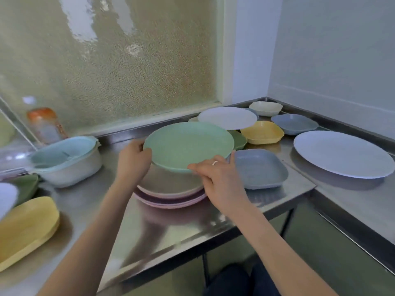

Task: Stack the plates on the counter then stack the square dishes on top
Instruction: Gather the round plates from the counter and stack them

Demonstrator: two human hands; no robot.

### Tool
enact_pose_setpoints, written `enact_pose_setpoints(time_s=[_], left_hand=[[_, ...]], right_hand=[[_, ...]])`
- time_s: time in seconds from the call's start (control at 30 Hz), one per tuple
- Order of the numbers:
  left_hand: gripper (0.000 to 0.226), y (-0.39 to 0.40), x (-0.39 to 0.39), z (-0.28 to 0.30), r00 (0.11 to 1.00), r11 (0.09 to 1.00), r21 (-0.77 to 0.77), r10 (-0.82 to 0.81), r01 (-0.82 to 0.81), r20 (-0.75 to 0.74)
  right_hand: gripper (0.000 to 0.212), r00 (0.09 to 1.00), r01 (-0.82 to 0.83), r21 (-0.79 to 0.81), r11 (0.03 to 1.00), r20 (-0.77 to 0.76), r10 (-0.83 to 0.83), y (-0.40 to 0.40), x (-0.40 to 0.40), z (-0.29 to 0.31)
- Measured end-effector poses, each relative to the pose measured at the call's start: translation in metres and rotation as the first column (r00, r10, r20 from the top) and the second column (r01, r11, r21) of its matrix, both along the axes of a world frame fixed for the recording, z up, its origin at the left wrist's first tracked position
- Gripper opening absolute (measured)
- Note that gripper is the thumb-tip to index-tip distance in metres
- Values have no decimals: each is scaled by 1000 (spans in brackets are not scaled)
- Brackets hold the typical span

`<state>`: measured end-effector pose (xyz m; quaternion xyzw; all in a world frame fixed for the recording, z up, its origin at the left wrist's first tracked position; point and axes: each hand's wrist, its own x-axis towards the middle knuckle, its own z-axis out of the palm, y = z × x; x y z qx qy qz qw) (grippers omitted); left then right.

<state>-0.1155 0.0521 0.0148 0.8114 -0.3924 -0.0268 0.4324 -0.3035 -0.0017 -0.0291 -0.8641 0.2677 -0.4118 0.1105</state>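
I hold a round green plate (188, 144) in the air just above a stack of pink and beige plates (171, 193) on the steel counter (181, 227). My left hand (133, 161) grips its left rim. My right hand (220, 178) pinches its near rim. Square dishes lie around: a grey-blue one (258, 167) right of the stack, a yellow one (263, 132), a blue one (294, 123), a cream one (266, 107) and a dark green one (239, 139) partly hidden behind the plate.
Two white plates sit further off, one at the back (227, 117) and a large one on the right counter (342, 153). A light blue tub (66, 161), a bottle (44, 124), yellow dishes (27, 229) and a green dish (25, 185) lie at left.
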Motion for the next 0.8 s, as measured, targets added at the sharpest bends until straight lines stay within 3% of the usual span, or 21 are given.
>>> enact_pose_setpoints(time_s=[0.13,0.37,0.47,0.57,0.7,0.8], left_hand=[[19,21,25,-24,999,999,44,22,-21,-26],[24,35,27,-43,998,994,-108,26,-32,-63],[25,33,32,-47,994,993,-113,-36,24,-100],[21,27,47,-52,974,989,-132,-100,74,-205],[40,14,53,-56,894,965,-237,-205,115,-399],[47,13,56,-62,885,953,-277,-232,123,-403]], right_hand=[[37,997,-54,55,997,-59,58,18,16,-15],[25,985,-104,150,983,-121,123,25,17,-20],[22,994,-111,176,978,-1,113,19,14,-11],[24,990,-12,298,955,136,-30,-1,15,2],[49,986,155,551,820,-40,-159,-26,19,6],[60,979,204,600,773,-136,-152,-25,28,-2]])
